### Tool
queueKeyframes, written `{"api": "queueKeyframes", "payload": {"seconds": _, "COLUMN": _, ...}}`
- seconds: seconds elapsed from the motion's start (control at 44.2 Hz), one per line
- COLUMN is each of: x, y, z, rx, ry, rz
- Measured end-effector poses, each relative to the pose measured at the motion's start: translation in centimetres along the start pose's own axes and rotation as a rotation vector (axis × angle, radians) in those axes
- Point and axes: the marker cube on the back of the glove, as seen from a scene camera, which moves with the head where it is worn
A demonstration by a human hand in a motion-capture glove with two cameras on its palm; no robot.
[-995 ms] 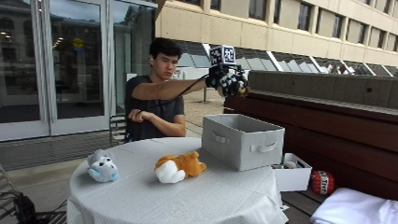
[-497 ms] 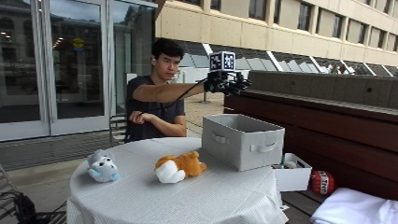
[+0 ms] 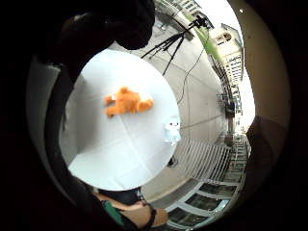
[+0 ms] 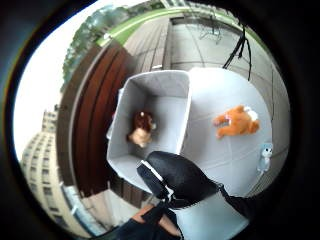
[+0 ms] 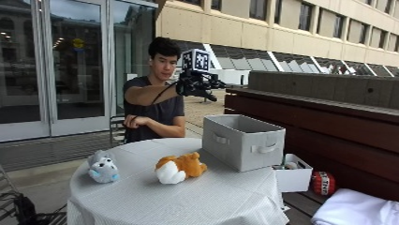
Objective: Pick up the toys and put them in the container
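**Gloved hand held high above the table; one toy in the bin, two on the cloth**

Item 1, right hand (image 5: 198, 86). We see it raised at about the person's head height, the arm stretched forward from the shoulder and nearly level, well above the table (image 5: 205, 197). The fingers spread outward and hold nothing that we can make out, though at this distance the outside view leaves the fingertips unclear. In the thumb side palm view a gloved finger (image 4: 175, 180) shows in front, relaxed and with nothing in it.

Item 2, bin (image 5: 243, 141). Grey fabric, open at the top, with handles on its sides. It stands upright on the table at the side nearest the wooden bench (image 5: 324, 136). The palm looks down into it from above.

Item 3, brown toy (image 4: 141, 128). It lies on the floor of the bin, against one wall.

Item 4, orange toy (image 5: 180, 168). It lies on its side on the white cloth near the middle of the table, just beside the bin but apart from it.

Item 5, grey toy (image 5: 101, 166). It sits upright near the table's edge, well apart from the bin, with the orange toy between them.

Item 6, bare hand (image 5: 132, 122). It rests against the person's chest.
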Motion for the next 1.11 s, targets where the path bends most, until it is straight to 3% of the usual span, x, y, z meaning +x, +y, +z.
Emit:
{"api": "queueKeyframes", "payload": {"seconds": 0.339, "x": 9.6, "y": -1.7, "z": 9.0, "rx": -0.075, "ry": -0.009, "rz": 0.083}}
{"api": "queueKeyframes", "payload": {"seconds": 0.904, "x": 11.8, "y": -1.9, "z": 23.4, "rx": -0.246, "ry": -0.047, "rz": 0.122}}
{"api": "queueKeyframes", "payload": {"seconds": 1.108, "x": 12.0, "y": -1.7, "z": 25.9, "rx": -0.282, "ry": 0.002, "rz": 0.148}}
